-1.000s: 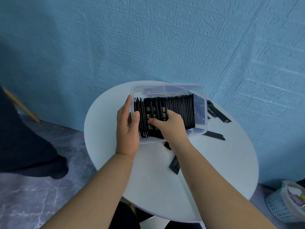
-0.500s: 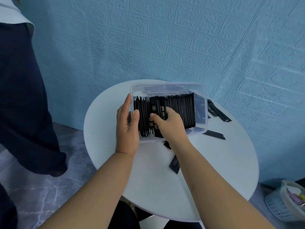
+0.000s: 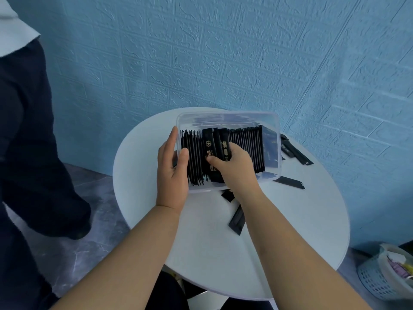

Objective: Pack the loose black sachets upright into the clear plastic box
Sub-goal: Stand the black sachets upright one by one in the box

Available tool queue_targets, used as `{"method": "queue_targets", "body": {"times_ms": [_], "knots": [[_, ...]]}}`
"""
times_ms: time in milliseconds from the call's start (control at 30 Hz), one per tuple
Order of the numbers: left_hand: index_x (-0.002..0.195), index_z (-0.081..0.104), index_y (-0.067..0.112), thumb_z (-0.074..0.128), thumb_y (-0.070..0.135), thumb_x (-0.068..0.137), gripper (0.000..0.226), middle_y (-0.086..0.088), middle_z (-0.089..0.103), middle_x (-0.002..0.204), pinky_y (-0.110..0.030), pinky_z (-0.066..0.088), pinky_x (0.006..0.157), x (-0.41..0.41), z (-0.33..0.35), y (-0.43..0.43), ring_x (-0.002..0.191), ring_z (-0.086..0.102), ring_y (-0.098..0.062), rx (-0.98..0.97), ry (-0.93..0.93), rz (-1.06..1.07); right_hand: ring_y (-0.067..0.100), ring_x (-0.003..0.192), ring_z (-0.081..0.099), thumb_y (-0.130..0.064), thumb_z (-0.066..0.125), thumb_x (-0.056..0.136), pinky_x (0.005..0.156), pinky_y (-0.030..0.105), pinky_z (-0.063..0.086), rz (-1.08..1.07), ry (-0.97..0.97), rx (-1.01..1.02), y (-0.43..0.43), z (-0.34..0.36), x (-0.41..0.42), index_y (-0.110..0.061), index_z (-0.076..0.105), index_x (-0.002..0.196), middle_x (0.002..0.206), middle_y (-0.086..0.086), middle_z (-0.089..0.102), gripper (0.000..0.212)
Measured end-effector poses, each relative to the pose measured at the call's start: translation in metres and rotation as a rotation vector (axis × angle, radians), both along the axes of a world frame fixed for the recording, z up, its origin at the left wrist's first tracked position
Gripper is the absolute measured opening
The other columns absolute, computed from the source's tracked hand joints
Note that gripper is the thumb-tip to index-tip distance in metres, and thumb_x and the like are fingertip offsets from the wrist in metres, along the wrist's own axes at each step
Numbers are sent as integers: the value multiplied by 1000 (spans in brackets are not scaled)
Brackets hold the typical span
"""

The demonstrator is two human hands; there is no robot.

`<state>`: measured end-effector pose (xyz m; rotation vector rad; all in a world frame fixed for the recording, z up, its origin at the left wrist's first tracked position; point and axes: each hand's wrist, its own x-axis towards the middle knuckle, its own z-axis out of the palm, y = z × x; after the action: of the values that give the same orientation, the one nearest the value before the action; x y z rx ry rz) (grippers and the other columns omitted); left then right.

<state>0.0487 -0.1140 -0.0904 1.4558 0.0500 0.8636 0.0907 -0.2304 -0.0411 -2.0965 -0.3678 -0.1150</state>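
Left hand (image 3: pixel 172 173): grips box (image 3: pixel 228 115) left wall.
Right hand (image 3: pixel 233 167): pinches sachets (image 3: pixel 209 145) mid-row.
Room: gap at box's right end.

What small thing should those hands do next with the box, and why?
Probably the right hand should tip the few sachets it pinches upright and push them edge-on between the packed rows. They show their printed faces and lean, unlike their neighbours. Meanwhile the left hand grips the clear plastic box by its left wall, steadying it.
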Motion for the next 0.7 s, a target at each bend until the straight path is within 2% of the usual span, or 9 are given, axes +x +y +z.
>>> {"method": "queue_targets", "body": {"times_ms": [100, 233, 300, 400, 633, 700], "knots": [[127, 32, 46, 41, 25, 92, 42, 24, 40, 127, -1, 24, 97, 0, 0, 0, 120, 34, 21, -3, 1, 0, 16, 82, 61, -20, 69, 83, 66, 11, 45, -53, -63, -41, 2, 0, 1, -6, 62, 96, 87, 4, 66, 21], [127, 32, 46, 41, 25, 92, 42, 25, 39, 128, -1, 25, 97, 0, 0, 0, 120, 34, 21, -8, 4, -3, 4, 65, 50, -21, 68, 83, 56, 5, 39, -33, -101, -85, 7, -2, -4, -8, 58, 86, 72, -7, 56, 17], [127, 32, 47, 41, 26, 91, 42, 26, 38, 128, -2, 24, 98, -1, 1, 0, 120, 34, 21, -7, 8, -4, 4, 61, 47, -26, 66, 85, 55, 9, 38, -16, -99, -80, 9, -2, -8, -10, 54, 80, 68, -8, 53, 21], [126, 32, 48, 42, 26, 91, 42, 26, 39, 128, -2, 25, 98, 0, 0, 1, 120, 34, 21, -11, 7, -2, 13, 67, 54, -30, 61, 89, 59, 17, 41, 9, -65, -75, 8, -1, -9, -9, 59, 88, 74, -2, 61, 21], [128, 33, 47, 42, 26, 92, 42, 26, 40, 128, -4, 26, 99, 0, 0, 0, 121, 34, 20, -11, 5, -3, 18, 79, 63, -19, 67, 84, 72, 29, 52, 0, -14, -38, 4, 0, -8, -9, 66, 90, 81, 1, 68, 11], [128, 33, 46, 42, 27, 91, 42, 26, 39, 128, -3, 26, 98, 0, 0, 0, 120, 35, 20, -12, 6, -1, 23, 79, 64, -19, 69, 82, 75, 41, 55, -25, -4, -16, 5, -1, -7, -6, 65, 88, 80, 6, 67, 15]]}}
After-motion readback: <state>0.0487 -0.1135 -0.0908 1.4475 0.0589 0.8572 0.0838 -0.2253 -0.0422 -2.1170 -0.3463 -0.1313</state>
